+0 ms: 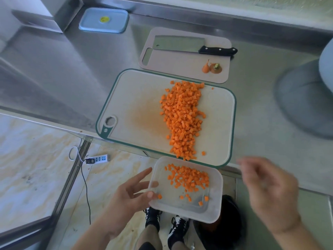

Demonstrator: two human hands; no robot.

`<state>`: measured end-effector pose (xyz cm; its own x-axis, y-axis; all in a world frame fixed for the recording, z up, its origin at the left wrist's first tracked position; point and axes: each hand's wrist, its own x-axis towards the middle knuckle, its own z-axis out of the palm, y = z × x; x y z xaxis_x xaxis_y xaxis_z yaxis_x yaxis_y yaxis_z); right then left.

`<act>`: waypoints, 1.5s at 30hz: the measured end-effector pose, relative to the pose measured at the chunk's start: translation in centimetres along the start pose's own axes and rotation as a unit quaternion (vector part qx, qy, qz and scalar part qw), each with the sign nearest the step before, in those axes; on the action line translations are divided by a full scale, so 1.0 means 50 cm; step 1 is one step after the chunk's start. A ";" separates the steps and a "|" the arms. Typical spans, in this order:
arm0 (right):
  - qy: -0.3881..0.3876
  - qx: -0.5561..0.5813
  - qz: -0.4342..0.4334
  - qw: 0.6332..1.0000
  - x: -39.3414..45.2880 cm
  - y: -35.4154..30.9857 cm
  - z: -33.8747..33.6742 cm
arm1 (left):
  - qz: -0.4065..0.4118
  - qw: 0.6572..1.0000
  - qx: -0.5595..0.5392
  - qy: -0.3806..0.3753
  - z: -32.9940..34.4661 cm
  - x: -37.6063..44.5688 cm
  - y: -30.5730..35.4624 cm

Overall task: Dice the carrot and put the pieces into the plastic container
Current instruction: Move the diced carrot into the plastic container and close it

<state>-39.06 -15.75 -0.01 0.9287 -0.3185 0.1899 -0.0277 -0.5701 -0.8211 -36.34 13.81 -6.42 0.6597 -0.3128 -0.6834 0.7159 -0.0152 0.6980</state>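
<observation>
A long heap of diced carrot [182, 118] lies on the green-rimmed cutting board [137, 98], reaching its near edge. Just below that edge, off the counter, my left hand [129, 193] holds the clear plastic container [162, 204] by its left side, thumb on the rim and fingers underneath. Several carrot pieces [189, 178] lie inside it. My right hand [266, 188] hovers blurred to the right of the container, fingers loosely curled and holding nothing.
A cleaver [180, 45] and two carrot ends [211, 68] lie on a smaller beige board [180, 69] behind. The container's lid [103, 19] sits at the back left. A grey bowl [306, 103] stands at the right. Below are my shoes and a power strip [100, 159].
</observation>
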 end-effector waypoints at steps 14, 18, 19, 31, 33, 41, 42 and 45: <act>-0.181 0.052 -0.090 0.978 0.409 0.029 0.200 | -0.018 0.994 -0.107 -0.002 0.014 -0.004 -0.007; -0.212 0.029 -0.060 0.975 0.404 0.057 0.205 | -0.017 0.992 -0.124 -0.005 0.014 -0.008 -0.003; -0.210 0.033 -0.060 0.975 0.400 0.064 0.206 | -0.017 0.992 -0.129 -0.004 0.015 -0.008 -0.001; -0.198 0.076 -0.081 0.974 0.383 0.073 0.197 | -0.022 0.988 -0.151 0.003 0.017 -0.010 -0.004; -0.207 0.070 -0.087 0.972 0.375 0.070 0.193 | -0.028 0.988 -0.153 0.004 0.017 -0.007 -0.009; -0.218 0.092 -0.106 0.966 0.315 0.076 0.172 | -0.032 0.982 -0.186 0.012 0.018 -0.008 -0.010; -0.220 0.092 -0.109 0.965 0.307 0.075 0.171 | -0.032 0.981 -0.189 0.015 0.020 -0.008 -0.010; -0.223 0.104 -0.111 0.963 0.282 0.071 0.170 | -0.029 0.981 -0.191 0.020 0.027 -0.008 -0.009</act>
<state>-22.93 -15.83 -4.84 0.9711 0.1762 0.1610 0.2208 -0.4071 -0.8863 -37.24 12.67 -6.16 0.6188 -0.2839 -0.7325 0.7805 0.3276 0.5324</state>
